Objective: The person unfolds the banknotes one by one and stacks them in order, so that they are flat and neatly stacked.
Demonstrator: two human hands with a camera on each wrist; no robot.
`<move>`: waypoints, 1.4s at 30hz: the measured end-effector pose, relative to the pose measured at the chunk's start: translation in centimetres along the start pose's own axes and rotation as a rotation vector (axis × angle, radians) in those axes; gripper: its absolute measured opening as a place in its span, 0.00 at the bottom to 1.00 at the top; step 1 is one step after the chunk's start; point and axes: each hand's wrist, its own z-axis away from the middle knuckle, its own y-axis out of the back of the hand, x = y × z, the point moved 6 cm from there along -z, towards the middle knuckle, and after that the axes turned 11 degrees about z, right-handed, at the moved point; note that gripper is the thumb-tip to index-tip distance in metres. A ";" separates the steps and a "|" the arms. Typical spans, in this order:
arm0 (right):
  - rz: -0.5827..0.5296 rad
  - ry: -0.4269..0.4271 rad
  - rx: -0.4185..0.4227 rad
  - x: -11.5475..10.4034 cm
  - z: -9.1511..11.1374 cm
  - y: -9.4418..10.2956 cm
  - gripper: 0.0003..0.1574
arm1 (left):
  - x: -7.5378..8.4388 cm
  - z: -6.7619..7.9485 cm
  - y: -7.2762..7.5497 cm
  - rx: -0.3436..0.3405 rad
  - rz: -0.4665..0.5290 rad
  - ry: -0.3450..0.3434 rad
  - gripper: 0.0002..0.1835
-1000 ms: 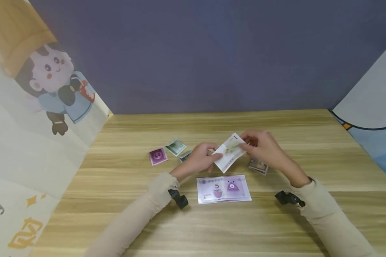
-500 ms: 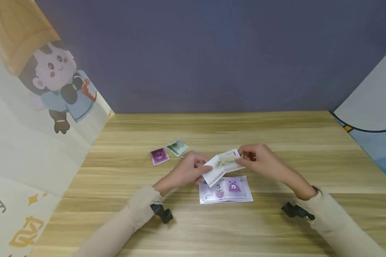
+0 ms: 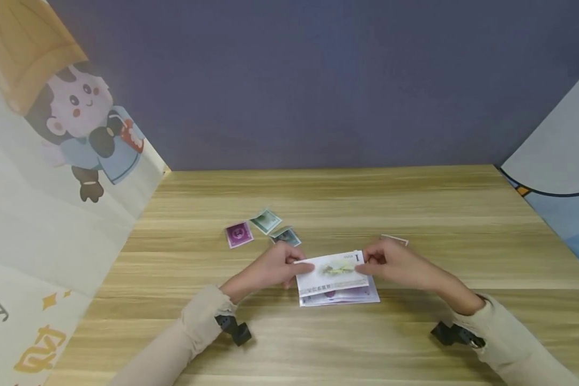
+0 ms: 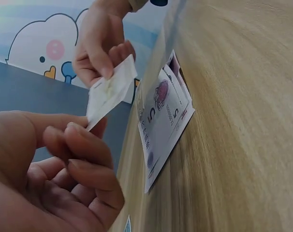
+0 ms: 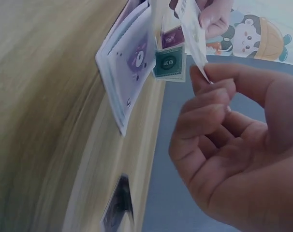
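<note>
A white banknote (image 3: 335,273) with a "1" and a green-yellow print is stretched between both hands. My left hand (image 3: 275,264) pinches its left end between thumb and fingers. At the other end, my right hand (image 3: 391,264) pinches it the same way. Below the note lies a small stack of purple banknotes (image 3: 366,295) marked "5", partly covered by it in the head view. The left wrist view shows a gap between the held note and the purple stack (image 4: 161,125).
Beyond my left hand lie a small magenta note (image 3: 239,234), a green note (image 3: 266,221) and a dark green folded note (image 3: 287,236). A brown note (image 3: 398,239) is mostly hidden behind my right hand. A dark wall (image 3: 318,86) stands at the table's far edge.
Both hands have brought the white banknote nearer to me, down over the purple stack, and turned it from slanted to almost level. A slight fold in it has flattened out.
</note>
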 end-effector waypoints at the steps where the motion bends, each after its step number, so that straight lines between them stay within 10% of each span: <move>1: -0.004 0.004 -0.011 0.1 0.1 -0.1 0.17 | -0.1 0.0 -0.1 -0.010 -0.008 0.005 0.10; 22: -0.173 -0.035 -0.193 2.1 0.4 -2.2 0.18 | -1.7 -0.7 -0.9 -0.050 -0.121 0.023 0.16; 42: -0.049 -0.074 -0.151 2.6 0.4 -2.6 0.16 | -2.1 -0.6 -1.2 0.036 -0.248 0.041 0.08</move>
